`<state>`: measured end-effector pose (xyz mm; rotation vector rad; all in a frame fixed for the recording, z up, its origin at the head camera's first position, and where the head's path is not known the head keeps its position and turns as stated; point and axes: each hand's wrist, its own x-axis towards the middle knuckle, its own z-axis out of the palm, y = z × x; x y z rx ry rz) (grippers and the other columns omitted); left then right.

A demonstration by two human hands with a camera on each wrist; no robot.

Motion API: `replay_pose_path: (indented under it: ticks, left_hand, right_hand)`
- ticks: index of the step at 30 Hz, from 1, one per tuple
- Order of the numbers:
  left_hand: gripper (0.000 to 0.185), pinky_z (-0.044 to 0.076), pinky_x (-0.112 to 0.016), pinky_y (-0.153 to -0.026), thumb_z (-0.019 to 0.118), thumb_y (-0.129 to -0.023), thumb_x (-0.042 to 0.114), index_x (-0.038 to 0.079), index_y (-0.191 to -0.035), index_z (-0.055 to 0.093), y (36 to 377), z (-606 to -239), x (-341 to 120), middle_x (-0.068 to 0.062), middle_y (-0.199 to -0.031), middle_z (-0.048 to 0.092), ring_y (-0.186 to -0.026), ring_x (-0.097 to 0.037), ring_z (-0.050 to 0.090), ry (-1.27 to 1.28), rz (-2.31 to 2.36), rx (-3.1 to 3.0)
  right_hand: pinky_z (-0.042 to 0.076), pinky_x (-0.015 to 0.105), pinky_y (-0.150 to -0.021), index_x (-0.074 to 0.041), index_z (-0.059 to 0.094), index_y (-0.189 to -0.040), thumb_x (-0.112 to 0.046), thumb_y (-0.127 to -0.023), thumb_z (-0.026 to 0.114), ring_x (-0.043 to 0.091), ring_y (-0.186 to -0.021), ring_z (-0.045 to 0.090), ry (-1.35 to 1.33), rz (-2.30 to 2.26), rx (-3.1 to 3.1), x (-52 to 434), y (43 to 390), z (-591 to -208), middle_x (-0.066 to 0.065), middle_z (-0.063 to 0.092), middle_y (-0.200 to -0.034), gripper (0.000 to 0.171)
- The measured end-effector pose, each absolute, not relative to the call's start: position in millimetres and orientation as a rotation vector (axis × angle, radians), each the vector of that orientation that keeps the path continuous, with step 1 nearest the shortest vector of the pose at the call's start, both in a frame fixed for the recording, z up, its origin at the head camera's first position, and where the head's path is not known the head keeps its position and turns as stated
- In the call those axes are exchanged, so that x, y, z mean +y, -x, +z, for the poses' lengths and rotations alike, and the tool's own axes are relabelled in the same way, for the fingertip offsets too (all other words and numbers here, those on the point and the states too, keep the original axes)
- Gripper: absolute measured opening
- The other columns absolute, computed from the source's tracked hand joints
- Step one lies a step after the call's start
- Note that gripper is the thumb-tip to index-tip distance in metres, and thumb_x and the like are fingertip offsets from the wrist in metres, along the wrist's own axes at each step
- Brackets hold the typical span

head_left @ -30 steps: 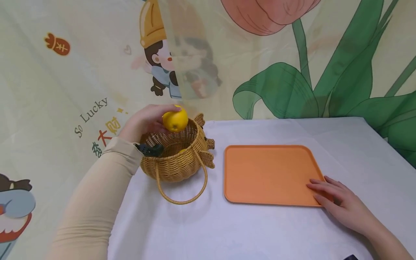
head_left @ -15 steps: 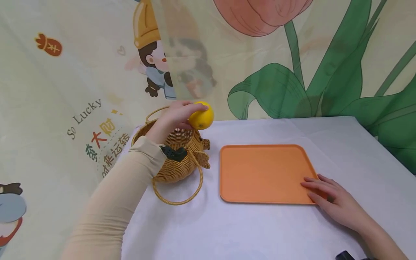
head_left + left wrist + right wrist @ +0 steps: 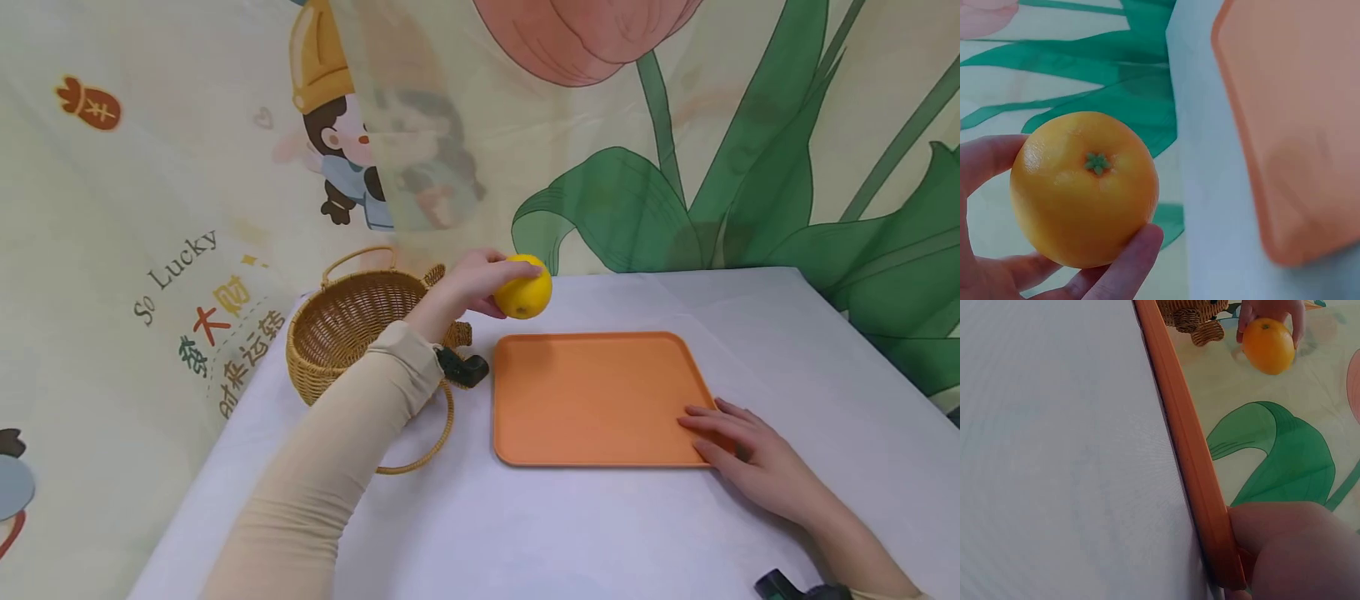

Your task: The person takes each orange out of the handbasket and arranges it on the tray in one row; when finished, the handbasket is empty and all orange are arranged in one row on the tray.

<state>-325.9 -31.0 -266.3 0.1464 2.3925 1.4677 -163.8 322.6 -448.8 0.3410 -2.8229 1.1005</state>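
My left hand (image 3: 480,287) holds an orange (image 3: 525,287) between thumb and fingers, in the air above the far left corner of the orange tray (image 3: 600,400). In the left wrist view the orange (image 3: 1085,194) shows a small green stem end, with fingertips (image 3: 1141,244) against its side. My right hand (image 3: 757,458) rests on the tray's near right corner, fingers extended over the rim. The right wrist view shows part of this hand (image 3: 1297,544) against the tray's edge (image 3: 1188,444). A wicker basket (image 3: 322,367) stands left of the tray, partly hidden behind my left forearm.
The basket has an animal face on its right side, and one looped handle (image 3: 420,467) hangs down onto the white tablecloth (image 3: 585,533). Behind the table hangs a printed cloth (image 3: 600,125) with a tulip and cartoon figures.
My left hand has carried the orange from over the basket rightward to the far left corner of the tray. My right hand stays on the tray; the head view has shifted slightly.
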Motion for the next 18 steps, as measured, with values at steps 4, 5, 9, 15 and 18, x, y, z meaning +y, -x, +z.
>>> replay_pose_path:
  ticks: [4, 5, 9, 15, 18]
  left_hand:
    - [0.051, 0.054, -0.041, -0.068, 0.073, -0.075, 0.043, 0.008, -0.107, 0.056, 325.7, -280.1, -13.8, -0.011, -0.106, 0.054, -0.081, -0.029, 0.064, -0.180, 1.468, 2.358]
    - [0.050, 0.054, -0.041, -0.068, 0.073, -0.075, 0.042, 0.007, -0.107, 0.056, 325.5, -283.5, -9.6, -0.011, -0.105, 0.054, -0.080, -0.029, 0.064, -0.186, 1.471, 2.353]
    - [0.052, 0.055, -0.041, -0.066, 0.074, -0.074, 0.043, 0.007, -0.106, 0.055, 323.4, -297.5, 7.8, -0.009, -0.101, 0.056, -0.080, -0.028, 0.063, -0.201, 1.458, 2.381]
    - [0.051, 0.054, -0.043, -0.068, 0.077, -0.071, 0.041, 0.008, -0.103, 0.056, 319.5, -319.9, 30.8, -0.006, -0.096, 0.057, -0.080, -0.023, 0.060, -0.185, 1.463, 2.388]
    - [0.052, 0.054, -0.044, -0.068, 0.077, -0.070, 0.043, 0.008, -0.102, 0.055, 317.8, -328.2, 38.4, -0.006, -0.094, 0.057, -0.080, -0.022, 0.058, -0.171, 1.456, 2.410]
  right_hand:
    - [0.018, 0.071, -0.092, -0.029, 0.060, -0.122, -0.032, -0.091, 0.060, 0.035, -0.134, 0.020, -0.353, 1.089, -2.818, 322.7, 164.7, -450.0, 0.001, 0.047, -0.136, 0.032]
    - [0.018, 0.071, -0.092, -0.029, 0.060, -0.122, -0.032, -0.091, 0.060, 0.035, -0.134, 0.020, -0.356, 1.087, -2.816, 322.5, 164.8, -450.0, 0.001, 0.047, -0.136, 0.032]
    - [0.019, 0.070, -0.092, -0.028, 0.060, -0.123, -0.033, -0.091, 0.060, 0.037, -0.133, 0.021, -0.358, 1.060, -2.821, 323.5, 164.6, -448.5, 0.002, 0.047, -0.135, 0.032]
    - [0.018, 0.070, -0.093, -0.028, 0.060, -0.123, -0.033, -0.091, 0.060, 0.038, -0.133, 0.021, -0.362, 1.082, -2.830, 324.9, 163.3, -447.0, 0.002, 0.047, -0.136, 0.033]
    - [0.019, 0.069, -0.093, -0.029, 0.060, -0.122, -0.033, -0.090, 0.060, 0.037, -0.133, 0.021, -0.374, 1.102, -2.819, 324.3, 164.2, -447.4, 0.001, 0.047, -0.136, 0.032]
